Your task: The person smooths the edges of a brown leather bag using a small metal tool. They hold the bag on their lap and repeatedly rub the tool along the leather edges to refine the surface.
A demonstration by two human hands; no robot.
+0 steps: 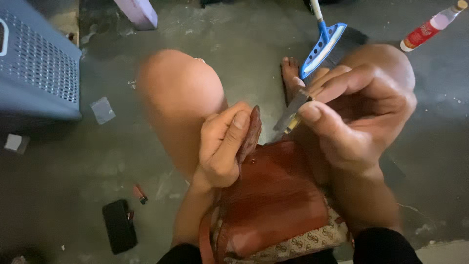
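Left hand (pixel 221 146) pinched on the brown leather flap (pixel 250 133) of the bag (pixel 273 200) resting in the lap; right hand (pixel 351 110) clamped on a small blade (pixel 292 110) — edge close to the thumb, likely nick if slipped — flap could tear.

grey concrete floor (pixel 244 49), kinda dusty. on it: black case (pixel 119 226), small red lighter-ish thing (pixel 140 194), clear plastic scraps (pixel 103 110), blue brush (pixel 323 45), bottle (pixel 432 25), grey crate (pixel 36 68).
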